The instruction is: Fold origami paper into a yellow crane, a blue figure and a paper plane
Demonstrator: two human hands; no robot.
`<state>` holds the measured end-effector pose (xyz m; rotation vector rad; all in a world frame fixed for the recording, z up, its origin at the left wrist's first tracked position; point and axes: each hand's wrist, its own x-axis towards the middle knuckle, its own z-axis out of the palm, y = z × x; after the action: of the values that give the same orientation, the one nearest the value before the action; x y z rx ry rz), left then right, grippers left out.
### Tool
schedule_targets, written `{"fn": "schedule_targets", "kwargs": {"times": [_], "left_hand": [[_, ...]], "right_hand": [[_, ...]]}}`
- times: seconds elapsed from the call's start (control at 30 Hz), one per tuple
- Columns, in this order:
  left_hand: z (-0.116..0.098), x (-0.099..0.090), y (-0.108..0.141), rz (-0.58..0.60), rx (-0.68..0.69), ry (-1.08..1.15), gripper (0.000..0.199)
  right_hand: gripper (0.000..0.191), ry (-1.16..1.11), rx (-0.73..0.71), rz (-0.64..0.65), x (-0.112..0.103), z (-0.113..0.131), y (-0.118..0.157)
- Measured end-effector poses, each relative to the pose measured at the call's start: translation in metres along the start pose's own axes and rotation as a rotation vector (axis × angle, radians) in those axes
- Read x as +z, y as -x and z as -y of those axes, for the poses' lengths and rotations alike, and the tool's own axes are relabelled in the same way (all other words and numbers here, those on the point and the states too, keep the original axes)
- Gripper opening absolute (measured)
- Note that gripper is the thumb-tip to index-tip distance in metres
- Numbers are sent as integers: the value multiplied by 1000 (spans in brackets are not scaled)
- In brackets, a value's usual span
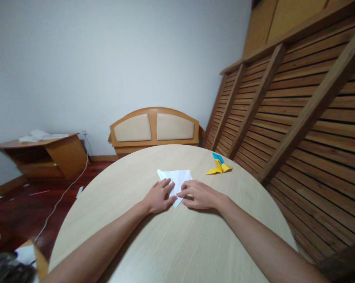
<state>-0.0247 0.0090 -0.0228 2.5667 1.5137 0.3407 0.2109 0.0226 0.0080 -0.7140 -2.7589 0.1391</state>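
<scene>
A folded white paper (180,177) lies on the round light wood table (165,243), its lower corner pointing toward me. My left hand (161,195) rests on the paper's left side with its fingers spread. On the right side, my right hand (196,194) has its fingers bent and touches the paper near its lower corner. Whether its fingertips pinch an edge is too small to tell. A yellow folded paper piece (220,168) and a blue folded paper piece (218,158) stand together on the table's far right.
A wooden headboard (154,125) with cream panels stands beyond the table. Slatted wooden panels (283,118) lean along the right. At the left are a low cabinet (59,155) with white material on top and a cable (64,193) across the floor.
</scene>
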Motion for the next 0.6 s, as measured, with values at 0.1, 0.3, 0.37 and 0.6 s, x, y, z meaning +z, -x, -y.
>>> {"fn": "schedule_targets", "kwargs": {"times": [0.1, 0.3, 0.37, 0.6], "left_hand": [[3, 0, 0, 21, 55, -1, 68], [6, -1, 1, 60, 94, 14, 72], [5, -2, 1, 68, 108, 30, 72], [1, -7, 3, 76, 150, 64, 63]], "right_hand": [[32, 9, -36, -6, -1, 0, 1], [45, 16, -28, -22, 1, -10, 5], [42, 10, -35, -34, 2, -12, 4], [28, -7, -39, -61, 1, -9, 1]]}}
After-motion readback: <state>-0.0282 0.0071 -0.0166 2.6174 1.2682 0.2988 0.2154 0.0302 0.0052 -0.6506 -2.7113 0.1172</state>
